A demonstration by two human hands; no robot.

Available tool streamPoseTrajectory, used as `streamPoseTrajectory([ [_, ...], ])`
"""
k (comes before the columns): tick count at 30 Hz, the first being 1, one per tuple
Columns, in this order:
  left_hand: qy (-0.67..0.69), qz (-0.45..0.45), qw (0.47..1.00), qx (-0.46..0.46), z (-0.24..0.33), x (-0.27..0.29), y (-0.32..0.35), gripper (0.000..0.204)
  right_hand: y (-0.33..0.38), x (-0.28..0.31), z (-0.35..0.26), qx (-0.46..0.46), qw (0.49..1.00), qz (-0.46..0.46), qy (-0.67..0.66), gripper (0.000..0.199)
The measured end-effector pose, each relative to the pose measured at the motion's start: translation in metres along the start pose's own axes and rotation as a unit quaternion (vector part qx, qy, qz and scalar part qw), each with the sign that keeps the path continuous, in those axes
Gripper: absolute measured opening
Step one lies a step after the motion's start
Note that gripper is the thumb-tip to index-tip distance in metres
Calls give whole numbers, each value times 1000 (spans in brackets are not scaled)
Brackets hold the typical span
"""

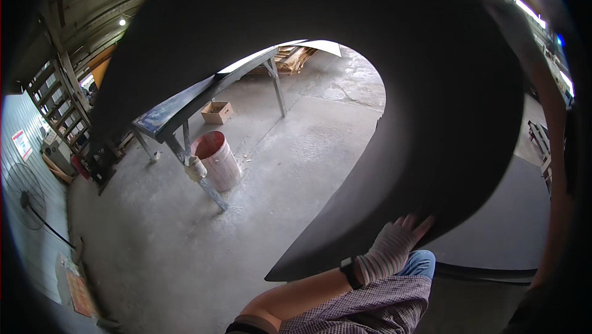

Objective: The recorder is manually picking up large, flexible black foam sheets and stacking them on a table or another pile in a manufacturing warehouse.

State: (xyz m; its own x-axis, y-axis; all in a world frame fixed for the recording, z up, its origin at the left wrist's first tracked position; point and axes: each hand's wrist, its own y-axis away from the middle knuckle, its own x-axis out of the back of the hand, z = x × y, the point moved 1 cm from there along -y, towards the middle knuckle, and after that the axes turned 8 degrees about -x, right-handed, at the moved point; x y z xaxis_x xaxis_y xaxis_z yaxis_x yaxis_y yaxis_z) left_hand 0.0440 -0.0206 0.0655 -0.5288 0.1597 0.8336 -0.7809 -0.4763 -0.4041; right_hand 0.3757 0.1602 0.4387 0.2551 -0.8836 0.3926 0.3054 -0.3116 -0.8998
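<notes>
A large dark sheet [453, 118] arches across the upper and right parts of the view, curled over into a loop, with a pointed lower corner near the person's legs. The step in hand looks like manual handling of this sheet, with 2 arms spread to control its bend. The left hand [391, 247], in a striped glove with bare fingertips, lies against the sheet's lower part, its fingers somewhat spread; whether the thumb pinches the edge is hidden, so I cannot tell if it grips. The right hand [501, 12] reaches up at the sheet's upper right, too dark and blurred to tell whether it is open or closed. The next move, I judge, calls for steady support at both points so the curl neither springs open nor creases, and for keeping the corner clear of the tabletop [171, 109] and the bucket [219, 164]. No brand is legible; a red-and-white poster [23, 144] on the left wall is too small to read, and the sheet shows no visible label.
</notes>
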Motion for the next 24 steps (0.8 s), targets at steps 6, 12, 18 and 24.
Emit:
streamPoseTrajectory([
  [6,50,-61,996,40,-31,-98,59,45,445,125,145,-365,914,-84,157,48],
  [12,37,-103,992,-66,-56,-114,118,25,871,178,-77,-802,558,184,-109,44],
  [18,-116,-171,967,-149,-48,-44,75,12,783,59,-286,-867,450,161,-140,60],
  [24,-184,-180,952,-166,-47,-58,81,14,649,34,-327,-851,446,135,-240,39],
])
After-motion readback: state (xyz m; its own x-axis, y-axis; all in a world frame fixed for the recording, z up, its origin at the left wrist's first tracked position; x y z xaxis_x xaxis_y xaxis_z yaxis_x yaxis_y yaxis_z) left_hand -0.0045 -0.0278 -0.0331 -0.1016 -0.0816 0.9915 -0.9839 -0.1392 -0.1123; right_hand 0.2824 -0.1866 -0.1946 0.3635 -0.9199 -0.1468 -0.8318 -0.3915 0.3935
